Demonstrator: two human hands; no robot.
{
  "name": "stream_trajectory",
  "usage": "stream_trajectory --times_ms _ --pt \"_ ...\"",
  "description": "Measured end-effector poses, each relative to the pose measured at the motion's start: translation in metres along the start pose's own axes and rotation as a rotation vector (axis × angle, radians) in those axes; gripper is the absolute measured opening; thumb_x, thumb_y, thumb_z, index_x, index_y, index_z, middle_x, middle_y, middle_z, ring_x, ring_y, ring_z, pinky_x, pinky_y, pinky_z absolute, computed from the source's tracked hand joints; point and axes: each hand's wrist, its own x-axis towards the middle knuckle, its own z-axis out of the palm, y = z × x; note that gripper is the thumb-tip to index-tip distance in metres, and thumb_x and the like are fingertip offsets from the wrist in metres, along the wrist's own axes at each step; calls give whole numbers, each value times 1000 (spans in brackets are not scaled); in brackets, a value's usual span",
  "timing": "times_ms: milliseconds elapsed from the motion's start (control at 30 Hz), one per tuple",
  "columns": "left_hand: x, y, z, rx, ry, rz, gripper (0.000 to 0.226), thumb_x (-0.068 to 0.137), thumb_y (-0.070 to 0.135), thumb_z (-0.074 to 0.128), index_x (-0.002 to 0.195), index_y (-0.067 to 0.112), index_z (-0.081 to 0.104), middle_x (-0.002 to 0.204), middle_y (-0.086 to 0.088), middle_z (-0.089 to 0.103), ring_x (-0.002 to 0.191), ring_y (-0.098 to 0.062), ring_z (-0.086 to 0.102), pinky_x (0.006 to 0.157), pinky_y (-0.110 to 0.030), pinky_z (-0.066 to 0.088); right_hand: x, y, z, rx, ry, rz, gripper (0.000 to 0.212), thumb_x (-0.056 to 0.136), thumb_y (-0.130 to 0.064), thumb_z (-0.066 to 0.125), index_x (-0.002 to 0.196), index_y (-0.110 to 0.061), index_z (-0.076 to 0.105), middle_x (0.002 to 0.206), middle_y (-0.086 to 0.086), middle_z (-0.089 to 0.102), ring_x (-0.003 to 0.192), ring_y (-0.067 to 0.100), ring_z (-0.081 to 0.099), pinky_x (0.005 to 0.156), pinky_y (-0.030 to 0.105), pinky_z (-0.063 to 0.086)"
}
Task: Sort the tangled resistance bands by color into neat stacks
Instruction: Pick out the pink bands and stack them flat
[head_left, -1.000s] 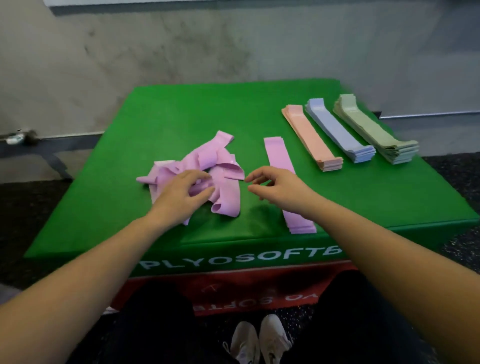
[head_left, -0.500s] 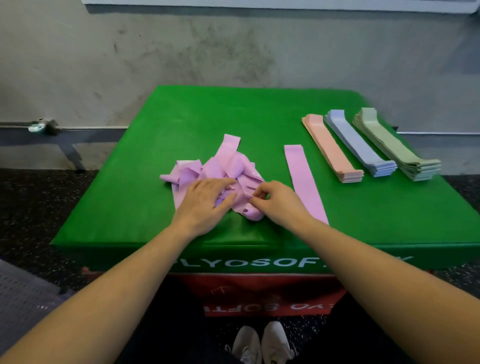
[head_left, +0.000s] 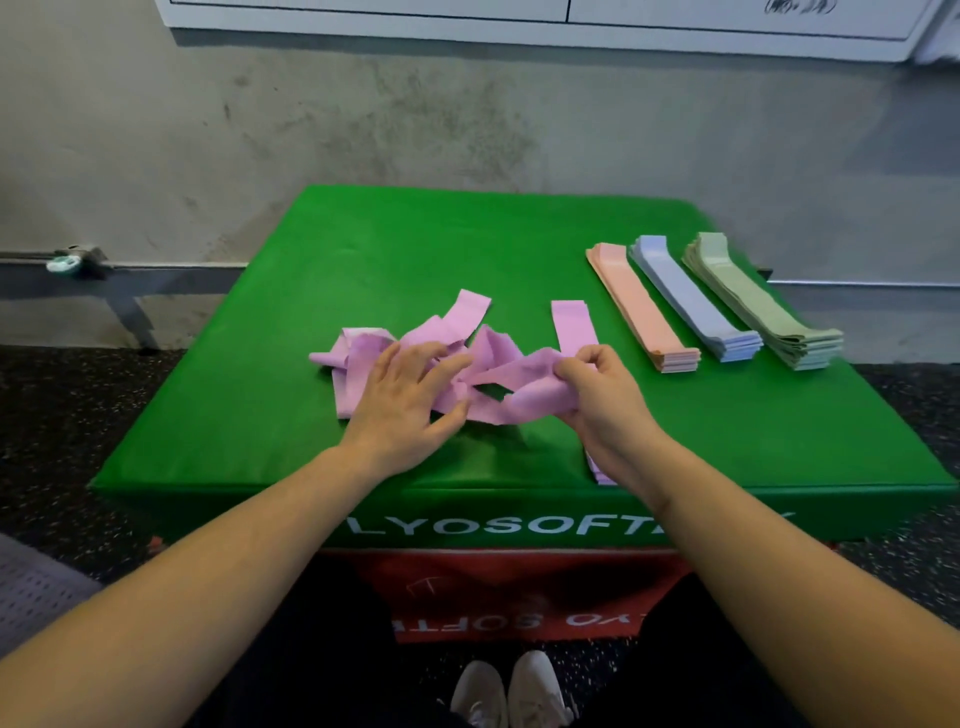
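A tangled heap of pink-purple bands (head_left: 363, 348) lies in the middle of the green plyo box (head_left: 415, 239). My left hand (head_left: 405, 405) rests on the heap with spread fingers. My right hand (head_left: 602, 400) grips one pink-purple band (head_left: 524, 384) and holds it lifted off the heap to the right. Behind my right hand lies a flat stack of pink-purple bands (head_left: 571, 322), partly hidden by my wrist. Further right are three neat stacks: peach (head_left: 639, 306), blue (head_left: 691, 301) and green (head_left: 753, 301).
The box stands against a grey concrete wall (head_left: 467, 119). A second, red box (head_left: 519, 592) sits under it. Dark speckled floor surrounds it, with a metal rail (head_left: 78, 260) at the left. My shoes (head_left: 509, 691) show below.
My right hand has taken hold of a band from the heap and pulled it up and to the right. My left hand has flattened on the heap. The camera has tilted.
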Motion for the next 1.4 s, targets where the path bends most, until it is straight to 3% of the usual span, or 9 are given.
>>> stream_trajectory --times_ms 167,333,433,600,733,800,1000,1167,1400 --pt "11 21 -5 -344 -47 84 71 90 53 49 154 35 23 154 8 40 142 -10 33 122 -44 22 -6 -19 8 122 -91 151 18 102 -4 42 109 -17 51 117 21 52 93 28 56 61 37 56" --pt "11 11 2 -228 -297 7 93 76 77 53 153 53 7 156 10 40 145 -15 31 125 -39 10 -13 -35 14 -32 -81 158 20 99 -11 39 106 -14 57 85 3 46 72 15 48 57 29 43" --pt "10 5 7 -133 -298 6 85 76 76 53 151 46 29 150 12 49 139 -10 40 122 -32 14 -8 -37 9 -510 -101 -7 22 99 -21 41 110 -18 60 91 -4 53 78 14 49 58 26 38" --pt "11 2 6 -113 -292 10 54 82 58 53 132 38 55 134 16 59 127 -9 48 113 -37 31 -5 -32 -4 -1341 -281 -240 58 85 -59 62 133 -27 55 136 -1 57 116 20 59 92 34 48" --pt "10 7 1 -115 -300 -13 36 90 46 61 123 31 59 127 13 61 121 -9 49 113 -42 33 -7 -30 -7 -1825 -383 -267 44 84 -64 61 108 -27 69 98 -7 69 90 19 65 65 26 47" --pt "9 9 -1 -117 -286 0 42 88 54 57 121 28 60 125 10 62 120 -10 50 113 -43 34 -8 -30 -9 -1751 -375 -313 24 90 -48 60 90 -25 69 76 -7 62 72 17 60 53 22 37" --pt "3 18 -16 -254 -223 -77 94 67 75 71 146 31 42 144 7 51 131 -10 43 114 -39 34 -11 -26 -23 -1120 -380 -384 29 94 -46 63 85 -19 68 81 4 61 63 6 53 59 30 39" --pt "-3 48 -30 -801 -202 -289 68 71 59 77 128 55 40 132 24 54 122 8 52 105 -19 38 -31 -21 -28 -891 -325 -376 40 96 -50 59 78 -15 60 61 -5 48 52 6 39 50 22 29" --pt "-3 92 -44 -1134 0 -418 19 94 8 63 107 21 64 91 13 73 86 -5 67 81 -33 57 -59 -21 -36 -725 -375 -247 27 99 -42 58 97 -17 66 52 -12 55 41 8 46 46 19 39"
